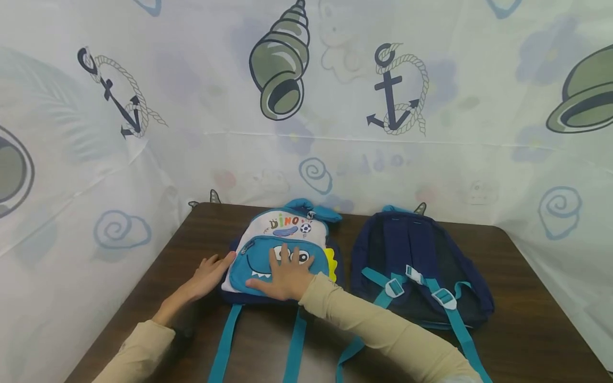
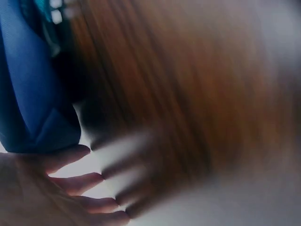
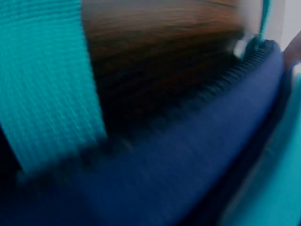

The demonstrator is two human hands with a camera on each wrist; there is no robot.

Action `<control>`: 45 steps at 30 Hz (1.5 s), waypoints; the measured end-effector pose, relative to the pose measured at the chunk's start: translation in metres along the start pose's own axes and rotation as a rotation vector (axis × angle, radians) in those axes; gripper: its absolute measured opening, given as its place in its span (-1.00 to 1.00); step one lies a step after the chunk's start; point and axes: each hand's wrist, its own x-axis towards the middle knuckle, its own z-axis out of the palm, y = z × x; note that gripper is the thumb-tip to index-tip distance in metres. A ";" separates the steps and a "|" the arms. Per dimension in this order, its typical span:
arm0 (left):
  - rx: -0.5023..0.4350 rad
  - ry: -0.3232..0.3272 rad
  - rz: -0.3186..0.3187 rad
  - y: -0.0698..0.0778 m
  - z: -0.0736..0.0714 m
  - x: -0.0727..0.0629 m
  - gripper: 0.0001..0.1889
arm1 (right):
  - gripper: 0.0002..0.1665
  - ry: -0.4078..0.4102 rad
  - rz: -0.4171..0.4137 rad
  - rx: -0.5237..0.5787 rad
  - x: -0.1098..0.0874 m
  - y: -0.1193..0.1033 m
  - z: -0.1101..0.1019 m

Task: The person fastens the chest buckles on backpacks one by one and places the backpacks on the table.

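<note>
A child's dinosaur backpack (image 1: 251, 242), white and blue with a yellow frill and "DINO" lettering, lies front side up on the brown table. My right hand (image 1: 284, 279) rests on its blue front pocket, fingers spread wide over the printed eyes. At the bag's left edge is my left hand (image 1: 208, 274), its thumb side against the white panel. In the left wrist view the left hand's fingers (image 2: 87, 183) are extended below the bag's navy side (image 2: 40, 94). The right wrist view shows mostly the navy edge (image 3: 188, 146) and a teal strap (image 3: 47, 84); little of the hand appears there.
A second navy backpack (image 1: 407, 239) lies back side up to the right, with teal straps and white buckles (image 1: 444, 299). Teal straps (image 1: 225, 343) trail toward the table's front. A printed cloth (image 1: 460, 175) hangs behind the table (image 1: 522, 298) and along its left side.
</note>
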 end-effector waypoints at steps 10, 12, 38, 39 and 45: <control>-0.268 -0.126 -0.079 0.009 0.000 -0.002 0.08 | 0.18 -0.028 0.019 0.057 0.006 0.002 0.016; -0.320 -0.139 -0.078 0.010 -0.001 -0.003 0.05 | 0.19 -0.039 0.018 0.079 0.006 0.002 0.016; -0.780 -0.096 0.172 0.041 -0.014 -0.016 -0.17 | 0.15 0.033 -0.049 0.459 0.002 0.015 0.011; -0.808 -0.089 0.182 0.045 -0.014 -0.016 -0.19 | 0.14 0.043 -0.052 0.481 0.002 0.015 0.011; -0.889 -0.015 0.285 0.077 -0.019 -0.020 -0.35 | 0.07 0.098 -0.062 0.622 0.000 0.009 0.008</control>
